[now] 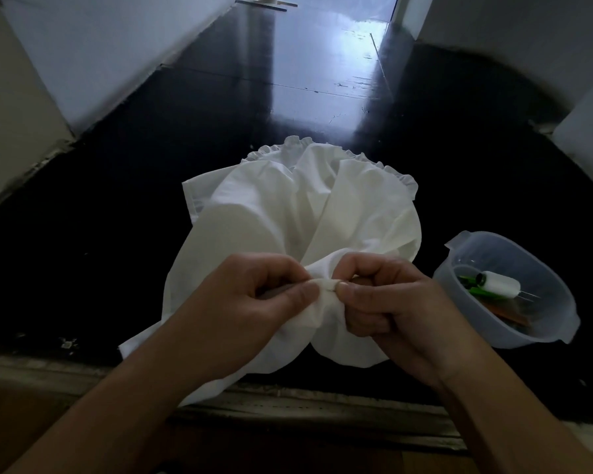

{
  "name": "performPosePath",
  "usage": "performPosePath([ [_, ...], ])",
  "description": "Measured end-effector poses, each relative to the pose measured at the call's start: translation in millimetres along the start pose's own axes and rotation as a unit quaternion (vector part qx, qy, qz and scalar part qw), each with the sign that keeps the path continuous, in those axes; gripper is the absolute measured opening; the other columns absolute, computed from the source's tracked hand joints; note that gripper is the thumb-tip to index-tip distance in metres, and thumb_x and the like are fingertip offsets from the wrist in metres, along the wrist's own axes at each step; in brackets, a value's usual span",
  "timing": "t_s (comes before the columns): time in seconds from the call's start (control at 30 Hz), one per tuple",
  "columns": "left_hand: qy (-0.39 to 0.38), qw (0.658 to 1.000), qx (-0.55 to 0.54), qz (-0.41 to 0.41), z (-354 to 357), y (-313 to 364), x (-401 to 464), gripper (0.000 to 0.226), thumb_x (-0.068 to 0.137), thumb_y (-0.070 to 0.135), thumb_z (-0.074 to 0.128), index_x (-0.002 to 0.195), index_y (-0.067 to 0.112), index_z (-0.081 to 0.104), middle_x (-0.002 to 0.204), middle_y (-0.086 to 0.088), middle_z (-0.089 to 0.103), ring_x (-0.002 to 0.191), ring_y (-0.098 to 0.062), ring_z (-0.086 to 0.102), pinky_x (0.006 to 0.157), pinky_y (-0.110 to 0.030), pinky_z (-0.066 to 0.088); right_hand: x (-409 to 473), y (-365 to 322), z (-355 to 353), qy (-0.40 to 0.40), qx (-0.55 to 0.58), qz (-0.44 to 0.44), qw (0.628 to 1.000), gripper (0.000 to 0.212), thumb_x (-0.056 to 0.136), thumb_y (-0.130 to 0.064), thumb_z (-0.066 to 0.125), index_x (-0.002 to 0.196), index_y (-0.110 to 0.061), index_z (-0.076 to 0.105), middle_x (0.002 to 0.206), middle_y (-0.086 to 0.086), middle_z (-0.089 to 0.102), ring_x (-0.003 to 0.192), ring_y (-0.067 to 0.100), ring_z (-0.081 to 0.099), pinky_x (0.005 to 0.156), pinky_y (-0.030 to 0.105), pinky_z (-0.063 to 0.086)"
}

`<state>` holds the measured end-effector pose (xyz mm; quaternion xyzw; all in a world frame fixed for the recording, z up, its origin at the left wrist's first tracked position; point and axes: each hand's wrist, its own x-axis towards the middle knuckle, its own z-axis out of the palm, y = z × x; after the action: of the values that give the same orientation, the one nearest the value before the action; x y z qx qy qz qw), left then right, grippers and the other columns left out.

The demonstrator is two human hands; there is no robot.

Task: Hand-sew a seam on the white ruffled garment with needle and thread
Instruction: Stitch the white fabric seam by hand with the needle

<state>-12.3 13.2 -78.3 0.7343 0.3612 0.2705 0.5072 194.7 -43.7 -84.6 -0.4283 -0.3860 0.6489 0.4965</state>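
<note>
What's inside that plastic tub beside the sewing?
In the tub: a white thread spool, green items and something orange-brown. Whatever lies beneath them is covered.

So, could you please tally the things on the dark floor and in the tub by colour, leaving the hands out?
White: 2, the ruffled garment and the thread spool
Clear: 1, the plastic tub
Green: 1, a tool in the tub, kind unclear
Orange: 1, an item beneath it
Total: 5

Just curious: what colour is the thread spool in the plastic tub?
White, the spool, seen in the head view.
</note>
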Motion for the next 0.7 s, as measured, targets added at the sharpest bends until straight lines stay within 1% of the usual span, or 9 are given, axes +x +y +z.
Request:
performPosePath([
  [0.07,-0.003,1.0,-0.025,0.0,-0.8,-2.9,0.8,0.018,0.096,0.032,0.072,0.083,0.022,0.078,0.073,-0.006,0.071,0.07,-0.023,0.067,0.066,-0.036,0.049,0.3,1.7,1.3,-0.001,0.011,-0.002,1.0,0.004,0.084,-0.001,0.064,0.081,-0.001,0.06,0.055,0.0,0.032,0.046,0.009,0.022,0.049,0.026,0.015],
  [0.13,-0.01,0.999,-0.047,-0.001,-0.2,-4.9,1.6,0.021,0.094,0.037,0.073,0.082,0.021,0.078,0.072,-0.004,0.071,0.07,-0.014,0.064,0.067,-0.028,0.048,0.6,3.3,3.4,-0.001,0.018,-0.002,1.0,0.004,0.084,-0.002,0.064,0.083,-0.001,0.06,0.055,0.0,0.031,0.046,0.009,0.022,0.049,0.028,0.014],
  [0.2,-0.013,0.997,-0.074,-0.008,1.6,-5.4,2.0,0.022,0.09,0.039,0.072,0.08,0.021,0.079,0.072,-0.002,0.072,0.071,-0.011,0.065,0.068,-0.023,0.049,1.1,4.5,5.8,-0.001,0.015,-0.002,1.0,0.007,0.085,-0.004,0.064,0.085,0.0,0.059,0.056,0.001,0.03,0.046,0.01,0.021,0.049,0.029,0.013],
  [0.27,-0.014,0.994,-0.107,-0.019,3.8,-5.5,2.5,0.022,0.085,0.039,0.07,0.08,0.021,0.079,0.074,-0.003,0.073,0.073,-0.01,0.067,0.069,-0.021,0.05,1.4,5.1,7.5,0.0,0.006,-0.004,1.0,0.009,0.086,-0.006,0.065,0.085,-0.001,0.058,0.057,0.002,0.028,0.046,0.012,0.02,0.05,0.031,0.012],
  [0.43,-0.014,0.988,-0.154,-0.027,6.1,-6.3,2.8,0.022,0.086,0.036,0.071,0.083,0.016,0.079,0.081,-0.014,0.075,0.078,-0.018,0.069,0.074,-0.028,0.053,1.7,4.4,10.5,0.012,-0.03,-0.029,0.999,0.011,0.088,-0.009,0.065,0.087,0.001,0.059,0.058,0.005,0.031,0.045,0.013,0.024,0.046,0.025,0.021],
  [0.53,-0.019,0.985,-0.169,-0.032,8.7,-7.4,3.4,0.017,0.088,0.031,0.071,0.087,0.017,0.08,0.084,-0.011,0.077,0.081,-0.017,0.071,0.076,-0.026,0.054,1.5,4.1,13.0,0.014,-0.052,-0.034,0.998,0.022,0.092,-0.008,0.068,0.103,0.007,0.056,0.054,0.005,0.034,0.045,0.014,0.026,0.046,0.026,0.021],
  [0.57,-0.021,0.984,-0.172,-0.034,9.5,-7.7,3.5,0.015,0.089,0.029,0.071,0.089,0.018,0.081,0.086,-0.01,0.078,0.083,-0.018,0.072,0.077,-0.027,0.056,1.3,4.1,13.5,0.013,-0.057,-0.034,0.998,0.025,0.093,-0.008,0.068,0.11,0.007,0.056,0.052,0.004,0.035,0.044,0.013,0.028,0.046,0.026,0.021],
  [0.67,-0.024,0.983,-0.18,-0.037,9.9,-8.3,3.8,0.016,0.094,0.024,0.069,0.098,0.014,0.08,0.095,-0.015,0.079,0.098,-0.032,0.075,0.091,-0.042,0.059,0.6,3.2,15.4,0.018,-0.073,-0.048,0.996,0.03,0.094,-0.012,0.072,0.115,0.002,0.056,0.051,0.006,0.04,0.043,0.015,0.032,0.044,0.025,0.026],
  [0.7,-0.024,0.982,-0.182,-0.039,9.2,-7.4,3.7,0.016,0.095,0.022,0.069,0.1,0.013,0.08,0.096,-0.017,0.079,0.1,-0.034,0.075,0.093,-0.043,0.059,0.1,2.5,15.8,0.028,-0.086,-0.055,0.994,0.033,0.093,-0.014,0.073,0.116,0.002,0.055,0.051,0.008,0.043,0.043,0.017,0.035,0.044,0.025,0.029],
])
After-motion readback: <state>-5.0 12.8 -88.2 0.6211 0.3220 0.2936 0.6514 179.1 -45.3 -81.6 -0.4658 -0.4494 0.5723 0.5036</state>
